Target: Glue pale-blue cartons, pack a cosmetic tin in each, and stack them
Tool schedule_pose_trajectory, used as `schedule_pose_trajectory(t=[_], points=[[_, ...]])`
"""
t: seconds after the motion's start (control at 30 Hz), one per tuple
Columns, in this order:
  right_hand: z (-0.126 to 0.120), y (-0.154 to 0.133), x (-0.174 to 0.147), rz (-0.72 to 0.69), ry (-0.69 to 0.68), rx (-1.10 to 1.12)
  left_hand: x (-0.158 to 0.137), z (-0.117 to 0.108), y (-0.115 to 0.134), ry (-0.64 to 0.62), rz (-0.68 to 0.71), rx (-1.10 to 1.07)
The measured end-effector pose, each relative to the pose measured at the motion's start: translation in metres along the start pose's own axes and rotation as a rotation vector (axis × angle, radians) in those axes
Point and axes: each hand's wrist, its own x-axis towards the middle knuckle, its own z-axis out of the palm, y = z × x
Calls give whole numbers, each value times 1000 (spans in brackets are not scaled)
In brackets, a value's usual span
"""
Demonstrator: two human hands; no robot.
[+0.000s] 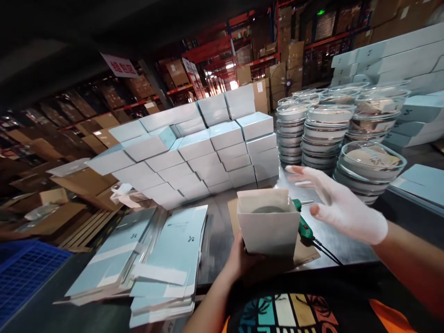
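Observation:
My left hand (pixel 241 261) grips the near bottom of an open pale box (pixel 268 227) standing on the dark table, with a round dish visible inside it. A little to the right of the box and above the table, my right hand (pixel 342 206) hovers in a white glove, fingers spread, holding nothing. Stacks of clear lidded bowls (pixel 369 169) stand just beyond that hand. A green-handled tool (pixel 304 226) lies on brown cardboard (pixel 305 253) between the box and the gloved hand.
A wall of closed pale blue boxes (pixel 194 150) is stacked behind. Flat unfolded box blanks (pixel 163 259) lie in piles at the left. A blue crate (pixel 24 273) sits at the far left. Warehouse shelving (pixel 263 41) fills the background.

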Motion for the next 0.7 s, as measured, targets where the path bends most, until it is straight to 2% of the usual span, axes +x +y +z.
schedule_pose_trajectory(t=[0.13,0.2,0.3,0.4,0.47,0.5,0.57,0.6,0.67,0.7], points=[[42,41,-48,-44,102,-25,-4,-4,-3,-53,118,15],[69,51,-63,-61,153,-17,-4,-5,2,-16,221,-35],[99,50,-63,-11,215,99,-2,-5,24,145,431,-40],[112,40,-46,157,213,317,2,0,51,143,573,-3],[118,34,-35,289,250,395,1,5,61,157,554,-46],[121,32,-31,331,302,386,0,8,62,208,536,-86],[126,31,-26,350,429,303,-3,10,57,326,513,-150],[127,32,-25,330,478,260,-4,9,52,345,510,-147],[123,36,-24,279,481,224,-4,3,43,283,493,-78],[117,40,-23,270,427,208,-4,-1,41,239,474,-31]])
